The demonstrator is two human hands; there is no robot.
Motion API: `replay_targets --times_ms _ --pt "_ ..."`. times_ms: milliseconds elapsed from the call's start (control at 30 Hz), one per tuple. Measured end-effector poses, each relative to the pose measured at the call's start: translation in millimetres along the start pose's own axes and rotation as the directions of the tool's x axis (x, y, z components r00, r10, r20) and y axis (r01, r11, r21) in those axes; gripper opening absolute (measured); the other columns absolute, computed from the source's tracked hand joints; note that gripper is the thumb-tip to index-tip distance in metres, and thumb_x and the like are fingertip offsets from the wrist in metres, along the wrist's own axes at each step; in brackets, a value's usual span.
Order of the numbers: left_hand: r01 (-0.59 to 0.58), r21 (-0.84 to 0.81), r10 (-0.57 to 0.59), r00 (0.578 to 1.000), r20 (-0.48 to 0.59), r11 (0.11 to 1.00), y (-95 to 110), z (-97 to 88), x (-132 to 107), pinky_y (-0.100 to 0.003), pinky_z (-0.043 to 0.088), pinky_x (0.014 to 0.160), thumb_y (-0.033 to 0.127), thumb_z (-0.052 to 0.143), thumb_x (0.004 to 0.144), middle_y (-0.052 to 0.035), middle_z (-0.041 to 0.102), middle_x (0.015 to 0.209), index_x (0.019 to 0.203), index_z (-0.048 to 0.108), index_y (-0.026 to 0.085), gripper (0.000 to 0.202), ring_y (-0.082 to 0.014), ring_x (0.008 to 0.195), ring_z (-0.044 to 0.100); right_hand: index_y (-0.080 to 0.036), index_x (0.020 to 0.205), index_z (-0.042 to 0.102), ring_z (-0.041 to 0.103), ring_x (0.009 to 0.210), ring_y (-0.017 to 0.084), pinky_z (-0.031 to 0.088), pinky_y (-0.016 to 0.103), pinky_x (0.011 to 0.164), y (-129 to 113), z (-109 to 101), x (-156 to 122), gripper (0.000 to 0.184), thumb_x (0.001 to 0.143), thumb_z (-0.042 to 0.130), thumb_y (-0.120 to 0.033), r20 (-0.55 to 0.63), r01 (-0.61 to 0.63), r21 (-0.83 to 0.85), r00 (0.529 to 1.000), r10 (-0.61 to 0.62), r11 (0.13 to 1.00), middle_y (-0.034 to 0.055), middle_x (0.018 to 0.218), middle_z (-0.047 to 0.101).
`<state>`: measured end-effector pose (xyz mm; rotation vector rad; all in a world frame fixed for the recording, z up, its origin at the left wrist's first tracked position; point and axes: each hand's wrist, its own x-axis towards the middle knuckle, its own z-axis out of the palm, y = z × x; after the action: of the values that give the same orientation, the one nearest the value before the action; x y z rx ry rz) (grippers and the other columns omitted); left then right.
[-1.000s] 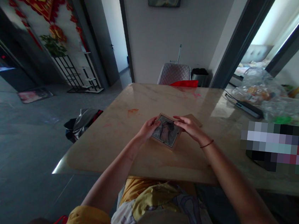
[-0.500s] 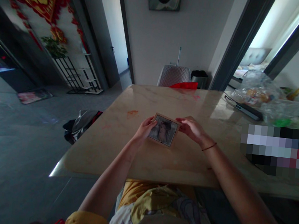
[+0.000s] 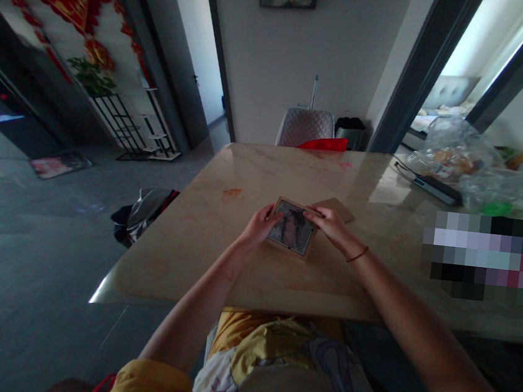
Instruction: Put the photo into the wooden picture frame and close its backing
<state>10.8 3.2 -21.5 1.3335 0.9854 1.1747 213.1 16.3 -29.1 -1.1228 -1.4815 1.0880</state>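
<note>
A small picture frame with a light wooden border and a dark greyish picture is tilted a little above the tabletop. My left hand grips its left side, the thumb lying over the front. On the upper right edge of the frame, the fingers of my right hand are closed, with a dark red cord round that wrist. Behind my right hand a flat brown board lies on the table, partly covered by the hand.
The pale marble-look table has rounded corners. Clear plastic bags and a dark, long device with a cable lie at the right, near a blurred-out patch. A quilted chair stands beyond the far edge.
My right hand has moved left from beside the frame onto its upper right edge. The frame has shifted slightly right, and more of the brown board shows.
</note>
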Motion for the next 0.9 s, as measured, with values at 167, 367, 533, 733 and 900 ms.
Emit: replay_targets --times_ms 167,367,533,733,900 --pt "0.009 0.029 -0.014 0.986 0.165 1.0 5 -1.5 -5 -0.032 0.049 0.085 0.028 0.08 0.057 -0.0103 0.065 0.113 0.119 0.056 0.018 0.067 -0.0221 0.101 0.061 -0.018 0.089 0.071 0.065 0.087 0.021 0.05 0.035 0.08 10 2 4 0.039 0.063 0.074 -0.047 -0.03 -0.046 0.15 0.998 0.051 0.988 0.0085 0.095 0.072" --pt "0.007 0.096 -0.03 0.97 0.24 0.995 5 -3.6 -11 -0.028 0.055 0.066 0.021 0.08 0.054 -0.0096 0.062 0.117 0.134 0.043 0.025 0.089 -0.0228 0.096 0.062 -0.019 0.09 0.069 0.065 0.089 0.021 0.05 0.035 0.081 15 1 8 0.038 0.062 0.073 -0.045 -0.102 -0.03 0.155 0.994 0.047 0.987 0.0081 0.095 0.071" --pt "0.034 0.105 -0.055 0.976 0.209 0.994 8 -1.6 -11 -0.03 0.056 0.063 0.021 0.081 0.053 -0.0092 0.064 0.114 0.135 0.043 0.028 0.09 -0.0244 0.091 0.063 -0.018 0.098 0.065 0.064 0.095 0.022 0.05 0.037 0.085 7 0 4 0.039 0.067 0.071 -0.042 -0.073 -0.046 0.115 0.996 0.055 0.992 0.0093 0.101 0.069" --pt "0.015 0.082 -0.027 0.989 0.145 0.996 5 0.8 -8 -0.035 0.054 0.08 0.021 0.083 0.051 -0.0117 0.063 0.117 0.134 0.044 0.022 0.091 -0.0264 0.103 0.06 -0.019 0.129 0.043 0.058 0.109 0.025 0.045 0.043 0.097 6 -6 -1 0.091 0.048 0.085 -0.027 0.079 0.006 -0.053 0.997 -0.002 0.999 0.0119 0.12 0.059" --pt "0.129 0.096 -0.139 0.984 0.11 0.987 0 0.4 -4 -0.033 0.054 0.069 0.032 0.083 0.054 -0.0111 0.066 0.11 0.116 0.057 0.019 0.068 -0.0232 0.09 0.063 -0.018 0.139 0.032 0.045 0.126 0.028 0.035 0.045 0.107 10 -9 -1 0.11 0.044 0.087 -0.029 0.17 0.09 -0.142 0.983 -0.065 0.986 0.0163 0.136 0.046"
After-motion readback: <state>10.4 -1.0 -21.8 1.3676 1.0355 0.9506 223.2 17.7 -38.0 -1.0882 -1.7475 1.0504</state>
